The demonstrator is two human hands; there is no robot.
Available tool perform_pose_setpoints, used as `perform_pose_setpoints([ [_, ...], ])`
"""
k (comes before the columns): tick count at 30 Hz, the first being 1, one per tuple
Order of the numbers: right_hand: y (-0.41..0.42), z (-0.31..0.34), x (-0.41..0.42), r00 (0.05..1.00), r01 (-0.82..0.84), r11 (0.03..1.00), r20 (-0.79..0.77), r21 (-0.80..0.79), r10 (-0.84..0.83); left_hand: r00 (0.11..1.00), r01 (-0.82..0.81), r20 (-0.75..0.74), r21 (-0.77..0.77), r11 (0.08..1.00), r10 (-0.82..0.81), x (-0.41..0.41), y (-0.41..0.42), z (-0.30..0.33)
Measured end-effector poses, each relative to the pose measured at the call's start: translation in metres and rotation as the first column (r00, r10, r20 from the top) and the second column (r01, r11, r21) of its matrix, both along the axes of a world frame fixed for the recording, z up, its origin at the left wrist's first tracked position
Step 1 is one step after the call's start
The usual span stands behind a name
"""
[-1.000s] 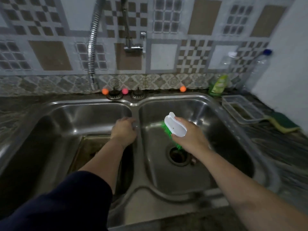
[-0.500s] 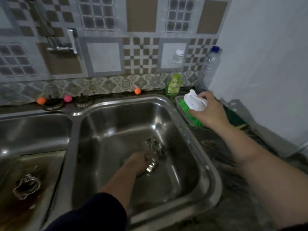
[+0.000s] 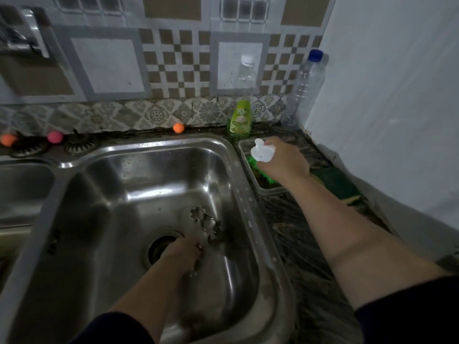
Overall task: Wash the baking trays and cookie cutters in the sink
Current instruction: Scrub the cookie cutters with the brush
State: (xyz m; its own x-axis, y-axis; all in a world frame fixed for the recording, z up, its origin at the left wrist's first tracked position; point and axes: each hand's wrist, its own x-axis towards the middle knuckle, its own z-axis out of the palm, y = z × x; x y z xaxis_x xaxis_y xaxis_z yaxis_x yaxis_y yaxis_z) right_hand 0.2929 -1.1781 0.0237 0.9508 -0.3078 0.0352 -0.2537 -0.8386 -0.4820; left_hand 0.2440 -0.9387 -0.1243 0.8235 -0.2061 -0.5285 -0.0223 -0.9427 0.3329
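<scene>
Countertop (image 3: 293, 234): bottles (image 3: 304, 88), container (image 3: 263, 187), sponge (image 3: 337, 182).

My feed is dim and slightly grainy, with a cool grey cast. The brightest surface is the white wall (image 3: 387, 100) on the right, so light seems to arrive from above right, though I cannot see its source. Soft glare streaks the steel sink basin (image 3: 154, 194) along its rim and floor, while its near wall sits in deep shadow. The cookie cutters (image 3: 205, 222) read as a murky, low-contrast cluster. The wide lens bows the tile lines, and the far-left edge is smeared with blur.
</scene>
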Motion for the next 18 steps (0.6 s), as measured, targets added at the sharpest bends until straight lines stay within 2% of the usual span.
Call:
perform_pose_setpoints([
  [3, -0.002, 0.004, 0.000, 0.999, 0.015, 1.000, 0.039, -0.002, -0.015, 0.979, -0.205, -0.031, -0.188, 0.961, 0.202, -0.002, 0.001, 0.008],
  [5, 0.000, 0.010, -0.002, 0.997, 0.016, 1.000, 0.075, 0.007, -0.016, 0.943, -0.327, -0.068, -0.380, 0.865, 0.326, 0.000, 0.001, 0.018],
  [9, 0.016, 0.032, -0.020, 0.978, -0.018, 0.997, 0.211, 0.079, 0.001, 0.839, -0.491, -0.236, -0.718, 0.493, 0.491, 0.009, 0.005, 0.055],
  [11, 0.035, 0.039, -0.035, 0.961, -0.056, 0.992, 0.275, 0.111, 0.024, 0.785, -0.531, -0.367, -0.814, 0.237, 0.499, 0.011, 0.010, 0.077],
  [12, 0.043, 0.039, -0.041, 0.957, -0.074, 0.989, 0.289, 0.128, 0.034, 0.767, -0.541, -0.416, -0.829, 0.144, 0.488, 0.013, 0.009, 0.086],
  [13, 0.054, 0.037, -0.050, 0.954, -0.093, 0.984, 0.297, 0.149, 0.045, 0.772, -0.527, -0.418, -0.842, 0.114, 0.480, 0.014, 0.011, 0.094],
  [15, 0.079, 0.027, -0.066, 0.954, -0.140, 0.968, 0.291, 0.209, 0.075, 0.795, -0.472, -0.357, -0.872, 0.130, 0.490, 0.013, 0.018, 0.105],
  [18, 0.114, 0.006, -0.086, 0.935, -0.221, 0.945, 0.327, 0.242, 0.135, 0.773, -0.452, -0.315, -0.883, 0.130, 0.550, 0.011, 0.026, 0.110],
])
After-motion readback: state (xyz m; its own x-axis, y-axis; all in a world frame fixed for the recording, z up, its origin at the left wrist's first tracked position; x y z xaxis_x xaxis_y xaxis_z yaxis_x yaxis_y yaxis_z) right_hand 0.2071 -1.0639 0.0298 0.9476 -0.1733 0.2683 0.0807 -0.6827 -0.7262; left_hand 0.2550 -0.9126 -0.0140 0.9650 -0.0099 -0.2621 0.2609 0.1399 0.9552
